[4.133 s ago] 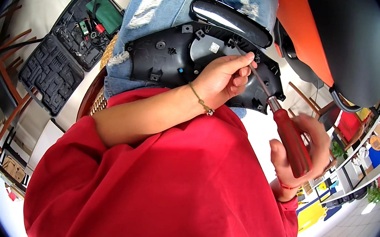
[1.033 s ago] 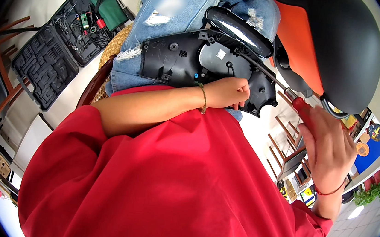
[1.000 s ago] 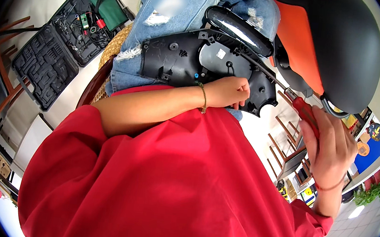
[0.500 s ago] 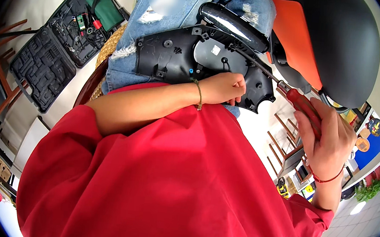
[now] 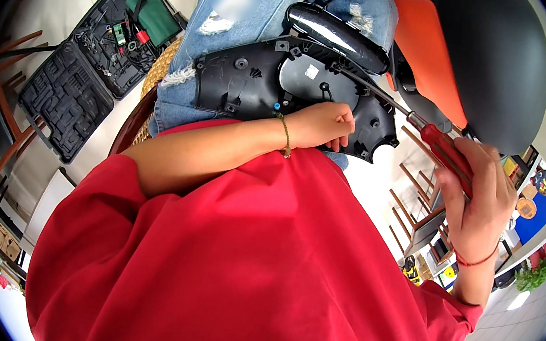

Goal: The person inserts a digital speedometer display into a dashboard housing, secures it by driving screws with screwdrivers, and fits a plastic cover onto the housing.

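A black moulded plastic panel [image 5: 220, 75], its inner side with posts and clips facing up, lies across my lap. My left hand [image 5: 324, 124] rests at its near edge with the fingers curled in; whatever they may hold is hidden. My right hand [image 5: 483, 199], off to the right, is wrapped round the red handle of a screwdriver [image 5: 445, 149]. The long metal shaft slants up and left to the panel's far edge. Its tip is too small to make out against the black plastic. A glossy black elongated part [image 5: 337, 37] lies just beyond that edge, against my jeans.
At the left, an open black tool case [image 5: 60, 105] lies on the floor, with a green pouch [image 5: 151, 16] and a small circuit board in it. A large black and orange rounded body [image 5: 490, 67] stands close at the right. Wooden chairs [image 5: 423, 229] are farther right.
My right hand and the screwdriver handle have shifted slightly right and down. The left hand and the panel stay almost where they were.
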A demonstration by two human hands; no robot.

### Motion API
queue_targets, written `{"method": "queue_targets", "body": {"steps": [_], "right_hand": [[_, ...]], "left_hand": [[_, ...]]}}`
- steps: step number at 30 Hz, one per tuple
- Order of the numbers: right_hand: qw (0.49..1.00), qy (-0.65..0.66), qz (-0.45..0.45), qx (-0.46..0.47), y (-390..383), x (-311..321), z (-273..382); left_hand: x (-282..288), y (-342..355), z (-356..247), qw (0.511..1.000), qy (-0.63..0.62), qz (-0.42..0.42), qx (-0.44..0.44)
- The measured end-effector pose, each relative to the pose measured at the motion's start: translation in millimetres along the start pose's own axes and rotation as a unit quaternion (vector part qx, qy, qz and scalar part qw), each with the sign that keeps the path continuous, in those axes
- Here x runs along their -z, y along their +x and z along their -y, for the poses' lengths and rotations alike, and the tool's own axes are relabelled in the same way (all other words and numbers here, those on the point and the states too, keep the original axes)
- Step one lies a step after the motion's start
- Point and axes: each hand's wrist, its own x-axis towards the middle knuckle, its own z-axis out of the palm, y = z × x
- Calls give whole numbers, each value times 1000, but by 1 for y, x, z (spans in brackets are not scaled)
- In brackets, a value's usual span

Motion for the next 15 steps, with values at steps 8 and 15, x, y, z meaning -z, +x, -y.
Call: {"method": "queue_targets", "body": {"steps": [8,15], "right_hand": [[994,-62,-29,81,-6,-4,2],[999,11,-12,42,-2,-4,2]], "left_hand": [[-1,-1,-6,1000,1,5,8],[0,-1,-2,1000,-24,-11,-4]]}}
